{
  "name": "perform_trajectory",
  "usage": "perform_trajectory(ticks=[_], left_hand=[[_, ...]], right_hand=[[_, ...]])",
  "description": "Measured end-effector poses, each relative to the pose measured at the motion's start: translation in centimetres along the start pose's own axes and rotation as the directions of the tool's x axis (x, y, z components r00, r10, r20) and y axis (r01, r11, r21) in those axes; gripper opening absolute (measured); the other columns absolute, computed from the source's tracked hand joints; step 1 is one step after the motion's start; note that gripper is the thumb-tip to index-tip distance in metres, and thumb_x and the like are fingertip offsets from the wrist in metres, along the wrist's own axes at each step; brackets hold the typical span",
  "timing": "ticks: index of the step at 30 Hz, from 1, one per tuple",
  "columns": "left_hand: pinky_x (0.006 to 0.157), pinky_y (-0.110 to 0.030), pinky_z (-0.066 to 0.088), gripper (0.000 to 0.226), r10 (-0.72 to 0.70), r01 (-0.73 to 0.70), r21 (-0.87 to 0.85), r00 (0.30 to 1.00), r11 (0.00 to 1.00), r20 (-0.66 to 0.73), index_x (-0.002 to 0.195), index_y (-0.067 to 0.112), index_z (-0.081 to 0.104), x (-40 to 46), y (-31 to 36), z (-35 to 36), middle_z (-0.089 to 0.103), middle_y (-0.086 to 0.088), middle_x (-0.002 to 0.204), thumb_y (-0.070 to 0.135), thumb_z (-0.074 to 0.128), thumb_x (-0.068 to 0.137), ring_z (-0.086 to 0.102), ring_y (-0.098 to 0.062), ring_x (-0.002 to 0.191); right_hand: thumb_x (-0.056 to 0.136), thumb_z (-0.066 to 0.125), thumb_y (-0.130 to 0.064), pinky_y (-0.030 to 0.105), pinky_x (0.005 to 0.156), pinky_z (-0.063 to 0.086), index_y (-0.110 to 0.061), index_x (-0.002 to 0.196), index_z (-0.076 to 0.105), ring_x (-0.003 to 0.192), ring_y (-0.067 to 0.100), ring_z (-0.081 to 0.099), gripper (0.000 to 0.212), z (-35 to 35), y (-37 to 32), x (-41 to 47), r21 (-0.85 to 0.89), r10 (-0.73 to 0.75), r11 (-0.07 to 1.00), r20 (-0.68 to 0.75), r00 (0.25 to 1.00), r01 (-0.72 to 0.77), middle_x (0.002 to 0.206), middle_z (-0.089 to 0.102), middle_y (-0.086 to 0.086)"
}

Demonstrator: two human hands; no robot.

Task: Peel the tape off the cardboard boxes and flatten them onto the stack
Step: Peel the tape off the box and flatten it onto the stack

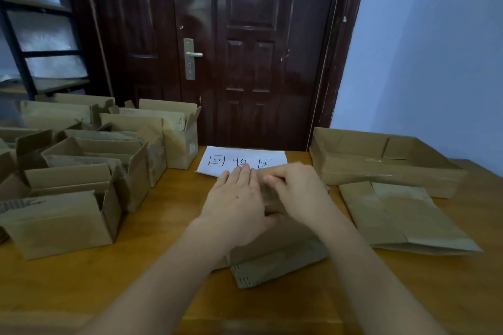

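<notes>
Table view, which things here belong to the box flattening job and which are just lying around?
Job: box being flattened under left hand and right hand; open boxes; flattened stack.
Lying about: paper sign; shallow cardboard tray; shelf; door.

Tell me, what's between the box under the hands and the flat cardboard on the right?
Only bare wooden table lies between the box and the flattened cardboard, seen in the head view.
</notes>
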State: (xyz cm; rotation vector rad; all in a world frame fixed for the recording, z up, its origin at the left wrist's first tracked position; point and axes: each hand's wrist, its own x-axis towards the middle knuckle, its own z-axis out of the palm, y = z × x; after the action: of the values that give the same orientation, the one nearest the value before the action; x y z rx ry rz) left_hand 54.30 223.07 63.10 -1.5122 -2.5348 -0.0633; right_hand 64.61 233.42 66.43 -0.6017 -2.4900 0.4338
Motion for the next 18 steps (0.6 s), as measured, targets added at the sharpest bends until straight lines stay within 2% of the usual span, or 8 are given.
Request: perform_trajectory(ticks=[2,4,6,8,11,14,15,18], left_hand=[[0.128,-0.046,0.003,0.106,0.001,-0.001,0.001,1.0,1.0,-0.012,0.165,0.013,0.005,-0.1,-0.1,0.0,0.008,-0.009,0.173,0.085,0.031,0.091,0.005,-0.026,0.159],[0.127,-0.046,0.004,0.106,0.0,0.0,0.004,1.0,1.0,-0.022,0.164,0.012,0.007,-0.1,-0.1,-0.1,0.009,-0.01,0.173,0.084,0.032,0.091,0.007,-0.026,0.159],[0.127,-0.046,0.003,0.105,-0.001,0.001,0.007,1.0,1.0,-0.022,0.164,0.012,0.006,-0.1,0.0,-0.2,0.008,-0.01,0.173,0.084,0.033,0.092,0.007,-0.026,0.159],[0.128,-0.046,0.003,0.105,0.004,-0.004,0.012,1.0,1.0,-0.016,0.164,0.011,0.005,-0.2,0.1,-0.2,0.008,-0.011,0.173,0.083,0.032,0.093,0.006,-0.027,0.159],[0.128,-0.047,0.004,0.105,0.01,-0.01,0.017,1.0,1.0,-0.012,0.164,0.01,0.004,-0.3,0.1,-0.2,0.007,-0.011,0.173,0.083,0.031,0.093,0.005,-0.027,0.159],[0.129,-0.046,0.005,0.106,0.003,-0.003,0.019,1.0,1.0,-0.009,0.165,0.012,0.005,-0.3,-0.1,-0.4,0.008,-0.01,0.173,0.084,0.032,0.092,0.006,-0.026,0.159],[0.129,-0.046,0.005,0.106,0.004,-0.003,0.018,1.0,1.0,-0.009,0.165,0.012,0.005,-0.3,-0.1,-0.4,0.008,-0.009,0.173,0.084,0.032,0.092,0.006,-0.025,0.159],[0.128,-0.046,0.005,0.108,0.006,-0.006,0.001,1.0,1.0,-0.01,0.165,0.012,0.005,-0.5,-0.2,-0.5,0.008,-0.009,0.173,0.084,0.035,0.091,0.007,-0.026,0.159]], right_hand=[[0.098,0.064,-0.026,0.02,0.088,0.049,-0.027,0.115,0.075,0.102,0.01,0.064,0.02,-0.2,0.5,0.2,0.095,0.074,0.993,-0.048,0.996,-0.069,0.107,0.074,-0.008],[0.096,0.067,-0.035,0.033,0.098,0.049,-0.03,0.125,0.07,0.115,0.013,0.057,0.03,0.0,1.1,0.3,0.055,0.145,0.988,-0.046,0.988,-0.142,0.122,0.069,-0.007],[0.095,0.064,-0.047,0.037,0.102,0.042,-0.034,0.12,0.073,0.126,0.019,0.045,0.03,0.5,1.5,0.4,-0.083,0.176,0.981,-0.004,0.984,-0.176,0.137,0.062,-0.006],[0.095,0.061,-0.051,0.039,0.102,0.04,-0.036,0.111,0.077,0.128,0.02,0.043,0.027,0.8,1.5,0.4,-0.141,0.19,0.972,-0.002,0.982,-0.188,0.142,0.059,-0.009],[0.095,0.061,-0.046,0.037,0.094,0.049,-0.031,0.097,0.079,0.114,0.016,0.053,0.024,1.1,0.8,0.5,-0.187,0.189,0.964,-0.033,0.981,-0.192,0.122,0.069,-0.01],[0.092,0.062,-0.033,0.034,0.071,0.057,-0.023,0.081,0.072,0.077,0.013,0.061,0.018,0.8,0.1,0.9,-0.216,0.191,0.955,-0.07,0.979,-0.202,0.082,0.068,-0.005],[0.091,0.062,-0.03,0.034,0.068,0.057,-0.021,0.079,0.068,0.072,0.015,0.061,0.017,0.4,0.1,1.1,-0.24,0.193,0.948,-0.088,0.977,-0.209,0.076,0.065,-0.004],[0.09,0.064,-0.023,0.04,0.077,0.056,-0.017,0.082,0.067,0.083,0.022,0.063,0.011,-1.1,0.7,1.4,-0.261,0.204,0.937,-0.13,0.97,-0.232,0.085,0.067,-0.001]])
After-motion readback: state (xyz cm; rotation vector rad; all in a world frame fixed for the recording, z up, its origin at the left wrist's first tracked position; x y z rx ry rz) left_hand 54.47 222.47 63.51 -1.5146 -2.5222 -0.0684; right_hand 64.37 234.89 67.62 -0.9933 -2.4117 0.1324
